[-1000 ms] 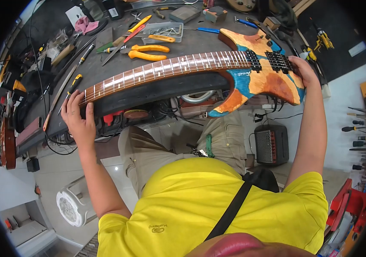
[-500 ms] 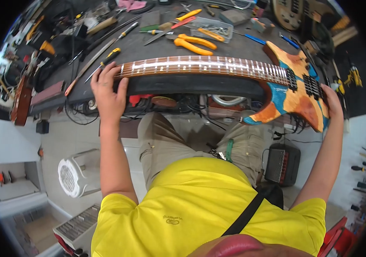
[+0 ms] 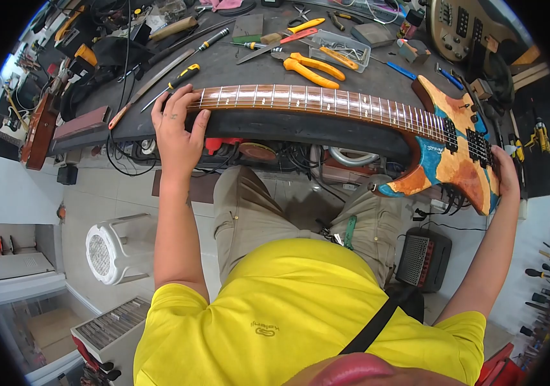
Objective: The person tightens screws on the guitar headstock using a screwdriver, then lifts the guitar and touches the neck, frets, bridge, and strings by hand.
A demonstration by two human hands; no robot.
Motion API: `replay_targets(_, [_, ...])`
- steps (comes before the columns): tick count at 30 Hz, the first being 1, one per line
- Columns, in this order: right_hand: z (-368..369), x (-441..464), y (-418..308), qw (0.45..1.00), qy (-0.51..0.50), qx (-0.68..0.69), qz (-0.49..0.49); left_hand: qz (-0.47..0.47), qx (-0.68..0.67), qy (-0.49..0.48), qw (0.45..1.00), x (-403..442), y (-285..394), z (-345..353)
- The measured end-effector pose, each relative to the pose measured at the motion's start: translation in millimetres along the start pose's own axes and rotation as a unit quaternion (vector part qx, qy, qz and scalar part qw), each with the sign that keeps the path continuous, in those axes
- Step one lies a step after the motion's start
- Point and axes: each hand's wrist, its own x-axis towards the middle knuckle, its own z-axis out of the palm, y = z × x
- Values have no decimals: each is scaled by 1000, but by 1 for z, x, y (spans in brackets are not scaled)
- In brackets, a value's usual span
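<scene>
Wearing a yellow shirt (image 3: 243,283) with a black strap (image 3: 371,329) across it, a person in khaki trousers (image 3: 249,209) faces a dark tabletop (image 3: 243,72). On the floor left of the legs is a white stool (image 3: 103,254); to their right is a black speaker box (image 3: 421,258).

An electric guitar (image 3: 465,174), its body patterned in blue, cream and orange-brown, spans the tabletop's near edge strings up, with the body toward the near right corner and one horn out past the edge. Whether it rests there or is held just above cannot be told.

The left hand (image 3: 178,132) curves around the left end of the neck, thumb on the near side, fingers slightly parted on the far side. The right hand (image 3: 508,175) is against the body's right end, beside the bridge; how its thumb closes there is hidden.

Just beyond the left hand lies a yellow-and-black screwdriver (image 3: 183,76). Past the neck, apart from it, are orange-handled pliers (image 3: 317,67), then a clear tray (image 3: 366,59) of metal pieces (image 3: 346,45). A second guitar (image 3: 458,32), tan, is toward the far right corner, and a pink cloth (image 3: 225,4) lies toward the far edge.
</scene>
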Motion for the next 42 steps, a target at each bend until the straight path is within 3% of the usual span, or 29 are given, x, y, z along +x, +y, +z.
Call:
replay_targets(14, [6,-3,-3,999,-14,37,17,-1,-4,-3,1000,1,3,-2])
replay_targets(20, [11,-9,-5,997,26,64,39,-6,23,-7,1000,0,3,-1])
replay_targets(23, [12,-12,-8,999,-18,27,-2,1,-4,-7,1000,1,1,0])
replay_targets(33, [5,-1,-2,998,32,48,23,4,7,7,1000,3,6,0])
replay_targets(35, [2,-2,-2,999,-25,22,19,6,2,-3,1000,2,4,-1])
replay_targets(36, [13,-9,-6,999,32,-11,-11,5,-1,-13,1000,2,3,-1])
replay_targets(40, [22,-16,-13,998,58,-21,-11,-6,-4,-18,1000,2,5,-1])
replay_targets(42, [19,-13,-11,998,48,41,24,-5,7,-19,1000,1,5,-1])
